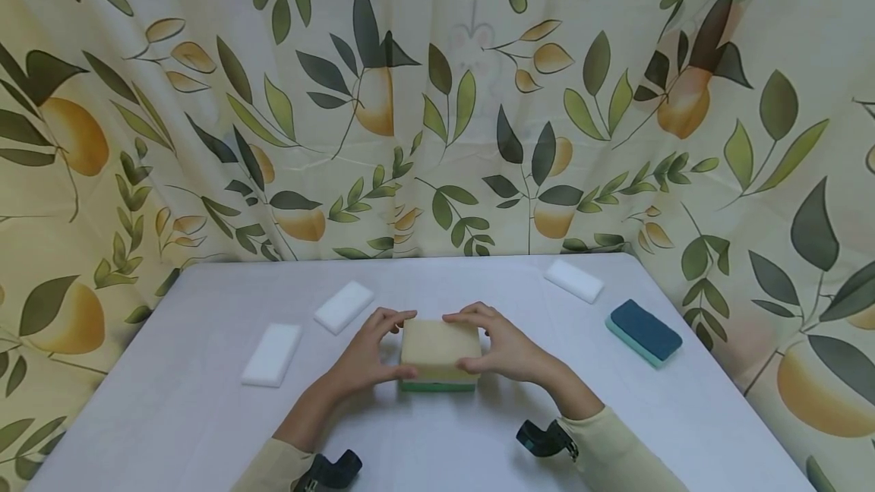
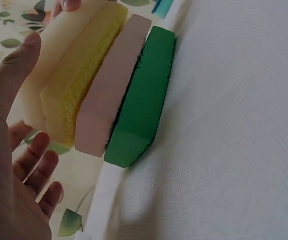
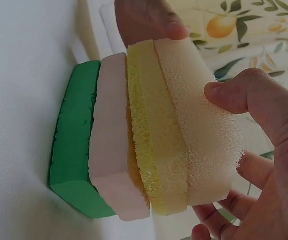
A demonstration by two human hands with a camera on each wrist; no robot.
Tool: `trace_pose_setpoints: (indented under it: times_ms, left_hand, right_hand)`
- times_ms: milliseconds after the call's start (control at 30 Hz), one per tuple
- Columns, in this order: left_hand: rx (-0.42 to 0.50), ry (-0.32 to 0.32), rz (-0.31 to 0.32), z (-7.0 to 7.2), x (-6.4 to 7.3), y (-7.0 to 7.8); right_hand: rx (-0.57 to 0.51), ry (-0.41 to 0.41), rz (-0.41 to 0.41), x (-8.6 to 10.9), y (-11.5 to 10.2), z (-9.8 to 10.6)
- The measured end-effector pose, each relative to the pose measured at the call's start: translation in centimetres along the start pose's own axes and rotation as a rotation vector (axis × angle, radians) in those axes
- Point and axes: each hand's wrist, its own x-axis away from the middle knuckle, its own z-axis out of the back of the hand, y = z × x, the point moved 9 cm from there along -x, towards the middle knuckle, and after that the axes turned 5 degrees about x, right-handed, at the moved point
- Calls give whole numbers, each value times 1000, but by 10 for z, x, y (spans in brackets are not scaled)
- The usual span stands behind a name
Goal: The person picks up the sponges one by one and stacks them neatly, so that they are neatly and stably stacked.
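Top piece: cream rectangular open-pored sponge, uppermost in a pile at mid-desk.
Beneath, downward: yellow porous sponge; pale pink smooth foam block; green smooth foam block, resting on the white-covered desk.
Left grip: thumb and fingers pinching the cream sponge at its left side.
Right grip: likewise at the right side.
Pile edges: not quite flush in the right wrist view.
Hazard, sliding: uneven push from either side could shift the loose layers, probably at the pink-green joint.
Hazard, squeezing: soft foam may bulge and spring askew on release.
Hazard, dragging: fingertips catching the yellow sponge while withdrawing could pull it out of line.
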Motion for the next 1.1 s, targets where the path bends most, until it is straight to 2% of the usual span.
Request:
trace_pose_setpoints:
  times_ms: [433,700,1100]
  left_hand:
    - [18,14,22,6,-1,3]
    - [48,18,0,7,-3,6]
    - [36,23,-13,4,-4,6]
  right_hand:
    - [11,-2,13,-3,-4,2]
    - [7,-12,-2,-3,-2,0]
    - [-6,-1,-22,0,1,0]
